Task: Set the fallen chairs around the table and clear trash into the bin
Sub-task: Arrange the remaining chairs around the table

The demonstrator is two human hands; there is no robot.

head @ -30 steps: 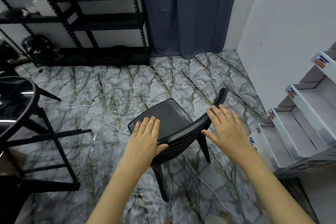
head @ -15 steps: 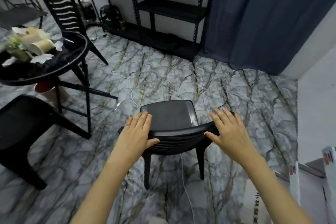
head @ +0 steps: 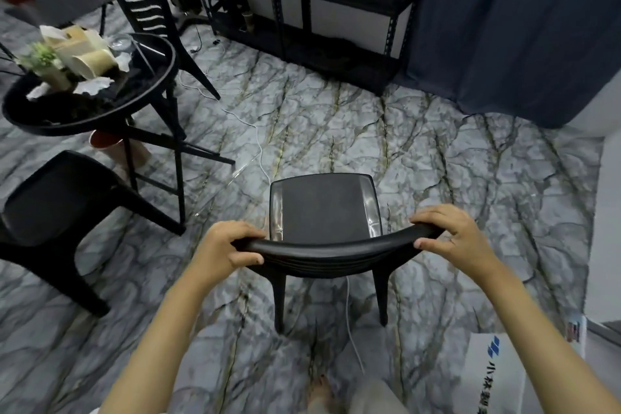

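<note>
A black plastic chair (head: 324, 208) stands upright on the marbled floor in front of me. My left hand (head: 225, 249) grips the left end of its curved backrest, and my right hand (head: 450, 235) grips the right end. To the left stands a round black table (head: 148, 101) holding paper cups (head: 90, 59), crumpled tissue (head: 92, 86) and a small plant. A second black chair (head: 53, 202) stands at the table's near side. A third chair (head: 141, 0) with a slatted back stands behind the table.
A red-rimmed bin (head: 104, 143) sits under the table. A white cable (head: 258, 144) runs across the floor and under my chair. Black metal shelving (head: 336, 10) and a dark curtain (head: 521, 27) line the back wall. A white printed box (head: 490, 376) lies at lower right.
My hands went from hovering flat above the backrest to closing around it. The view swung left, bringing the table and other chairs into sight.
</note>
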